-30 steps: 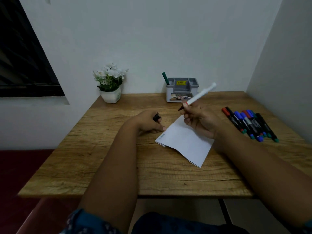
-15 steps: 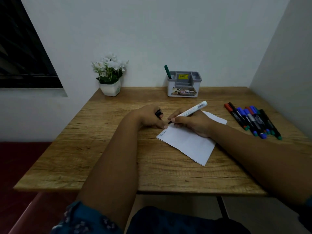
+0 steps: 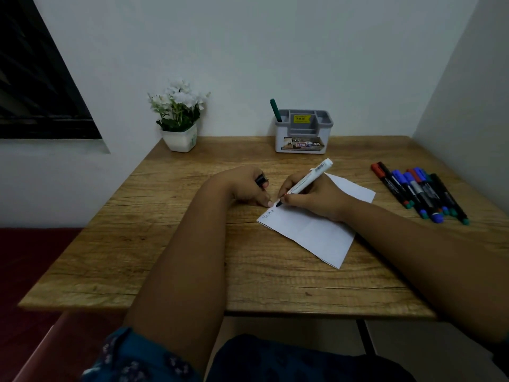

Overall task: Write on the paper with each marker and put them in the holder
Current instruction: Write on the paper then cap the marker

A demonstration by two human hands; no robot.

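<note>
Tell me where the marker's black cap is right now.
In the head view, the black cap sits gripped in the left hand, just left of the white marker.

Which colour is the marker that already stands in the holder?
Green marker, in the grey holder; the head view shows it.

Bare surface (image 3: 192, 166) lies open between the flower pot (image 3: 180, 139) and the holder (image 3: 303, 133). A row of markers (image 3: 418, 191) blocks the right edge. One green marker (image 3: 275, 110) fills the holder's left compartment; the others stand open.
</note>
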